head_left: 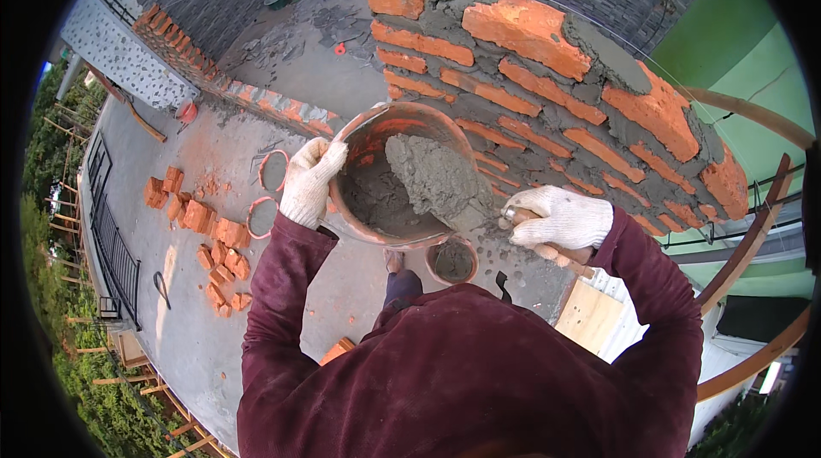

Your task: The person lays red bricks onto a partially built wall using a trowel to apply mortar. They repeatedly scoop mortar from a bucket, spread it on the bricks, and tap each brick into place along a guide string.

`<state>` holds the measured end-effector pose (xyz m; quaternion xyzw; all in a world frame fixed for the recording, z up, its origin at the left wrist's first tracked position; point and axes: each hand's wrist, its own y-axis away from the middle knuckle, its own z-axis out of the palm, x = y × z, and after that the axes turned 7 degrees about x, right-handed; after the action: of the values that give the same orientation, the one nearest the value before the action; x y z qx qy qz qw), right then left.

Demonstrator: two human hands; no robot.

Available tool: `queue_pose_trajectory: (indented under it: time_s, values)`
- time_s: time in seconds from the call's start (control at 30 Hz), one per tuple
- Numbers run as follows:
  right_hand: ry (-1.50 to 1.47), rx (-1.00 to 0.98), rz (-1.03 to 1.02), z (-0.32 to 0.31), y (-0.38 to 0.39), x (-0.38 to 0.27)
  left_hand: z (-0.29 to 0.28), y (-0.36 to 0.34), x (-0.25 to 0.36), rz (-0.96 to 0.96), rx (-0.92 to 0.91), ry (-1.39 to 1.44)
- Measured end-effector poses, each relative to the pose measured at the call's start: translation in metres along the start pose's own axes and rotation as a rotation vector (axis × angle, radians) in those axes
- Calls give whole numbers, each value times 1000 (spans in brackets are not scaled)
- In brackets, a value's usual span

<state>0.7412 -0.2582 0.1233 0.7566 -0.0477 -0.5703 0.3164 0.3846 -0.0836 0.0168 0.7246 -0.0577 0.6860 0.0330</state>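
Observation:
My left hand (312,180), in a white knit glove, is closed on the left rim of a reddish-brown bucket (368,146), which is tilted and has wet grey mortar on its inside. My right hand (560,214), gloved too, grips a trowel by its wooden handle (575,265). A thick heap of mortar (440,180) covers the trowel's blade, which lies over the bucket's right side. Beyond the bucket and to its right rises a brick wall (534,94) with grey mortar joints and mortar on its top course.
A smaller bucket (431,265) of mortar stands below, near my foot (394,261). Loose orange bricks (201,217) are piled on the concrete floor to the left. A low brick wall (248,94) runs at far left. A black railing (115,231) edges the floor. Curved wooden poles (753,240) stand right.

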Motion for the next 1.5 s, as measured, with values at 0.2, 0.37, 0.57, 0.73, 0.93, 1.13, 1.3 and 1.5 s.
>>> queue_pose_trajectory:
  time_s: [0.2,0.37,0.57,0.73,0.93,1.13,1.3,1.5]
  values:
    - [-106,297,-43,-31,25,-98,-50,-50,-29,-26,-6,-144]
    - [262,790,-105,-64,29,-201,-81,-99,-62,-44,16,-376]
    - [1196,1028,-92,-73,-43,-233,-126,-149,-105,-70,4,-371]
    - [1607,1195,-9,-41,-106,-181,-136,-176,-126,-110,-5,-282]
    - [759,1321,-87,1,-46,-221,-133,-184,-141,-133,-46,-261]
    - [42,995,219,85,-52,-162,-114,-184,-152,-220,-150,-186]
    - [141,1194,-36,84,-146,-132,-103,-189,-165,-222,-221,-310]
    - [396,1098,281,56,-141,-200,-102,-198,-182,-219,-214,-351]
